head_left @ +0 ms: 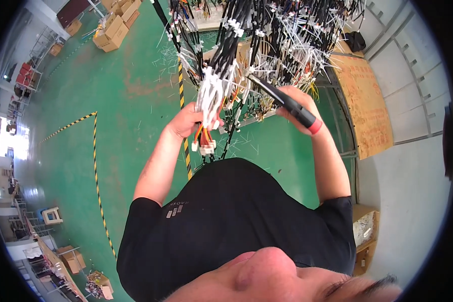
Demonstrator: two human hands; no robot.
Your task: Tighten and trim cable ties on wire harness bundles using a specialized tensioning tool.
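My left hand (pixel 187 120) is closed around the lower end of a wire harness (pixel 211 95). White sleeving covers the wires there, and orange, red and brown wires with white plug connectors (pixel 206 148) hang out below the fingers. In my right hand (pixel 298 102) is a black cable tie gun (pixel 283 98) with a red rear end. Its metal nose points up and left, near white cable ties beside the harness; whether it touches one I cannot tell. My right fingers are partly hidden behind the tool.
Many black harnesses (pixel 282 35) with white cable tie tails hang ahead of me on a rack. Tie offcuts litter the green floor (pixel 136 116). A wooden board (pixel 365 103) leans along the right wall. Cardboard boxes (pixel 110 32) stand far left, and a stool (pixel 52 215) is left.
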